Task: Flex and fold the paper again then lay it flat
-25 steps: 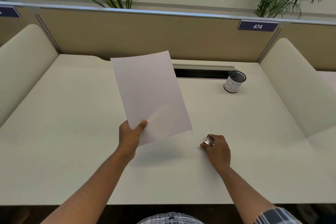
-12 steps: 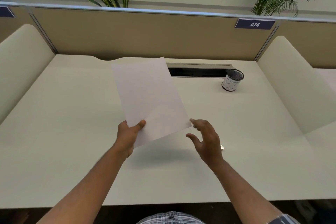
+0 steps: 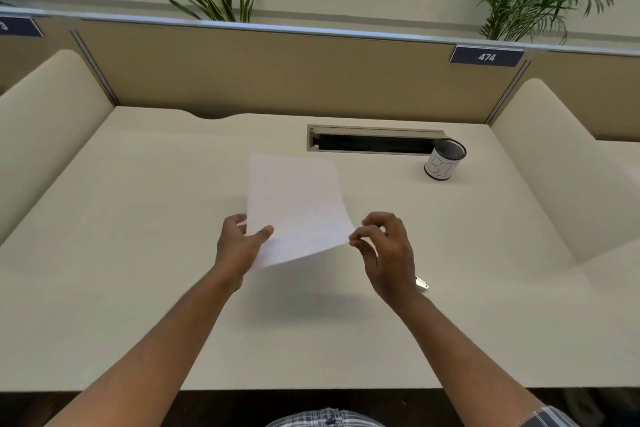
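A blank white sheet of paper [image 3: 298,208] hangs just above the cream desk [image 3: 138,253], tilted away from me. My left hand [image 3: 239,246] grips its near left corner, thumb on top and fingers underneath. My right hand [image 3: 388,253] pinches the near right corner between thumb and forefinger. A small silver metal clip [image 3: 422,284] lies on the desk just behind my right wrist, mostly hidden by it.
A mesh pen cup [image 3: 444,159] with a white label stands at the back right beside an open cable slot [image 3: 374,142]. Tan partition walls and cream side panels enclose the desk. A sign reading 474 [image 3: 486,56] hangs on the partition; plants stand behind.
My right hand let go of the metal clip on the desk, rose and took the sheet's right corner. The sheet tipped from upright toward flat, lower over the desk.
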`<action>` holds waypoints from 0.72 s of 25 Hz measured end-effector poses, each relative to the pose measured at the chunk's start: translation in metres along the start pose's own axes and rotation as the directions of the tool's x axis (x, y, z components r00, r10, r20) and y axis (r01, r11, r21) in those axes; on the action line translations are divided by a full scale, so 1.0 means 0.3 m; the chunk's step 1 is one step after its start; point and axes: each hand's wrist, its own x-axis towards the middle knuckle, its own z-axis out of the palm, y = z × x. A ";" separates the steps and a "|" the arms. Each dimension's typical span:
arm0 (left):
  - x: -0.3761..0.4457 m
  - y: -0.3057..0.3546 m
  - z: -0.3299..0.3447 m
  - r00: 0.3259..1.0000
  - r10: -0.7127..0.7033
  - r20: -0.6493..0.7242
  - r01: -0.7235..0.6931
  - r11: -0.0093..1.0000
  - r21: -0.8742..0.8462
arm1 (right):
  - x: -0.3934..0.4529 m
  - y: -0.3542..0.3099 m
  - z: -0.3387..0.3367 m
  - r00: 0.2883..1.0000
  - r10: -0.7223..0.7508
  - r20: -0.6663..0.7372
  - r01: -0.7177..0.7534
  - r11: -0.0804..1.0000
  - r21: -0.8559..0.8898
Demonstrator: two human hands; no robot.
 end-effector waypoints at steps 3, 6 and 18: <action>-0.011 0.035 -0.018 0.980 0.195 -0.048 -0.180 0.958 0.224 | 0.038 -0.060 0.026 0.982 0.148 0.114 -0.157 0.985 0.075; -0.058 0.078 -0.013 0.884 0.468 -0.005 -0.405 0.771 0.491 | 0.069 -0.127 0.050 0.957 0.258 0.137 -0.282 0.937 0.206; -0.187 0.124 0.079 0.813 0.524 0.253 -0.581 0.758 0.297 | 0.087 -0.212 -0.024 0.749 0.478 0.459 -0.647 0.378 0.662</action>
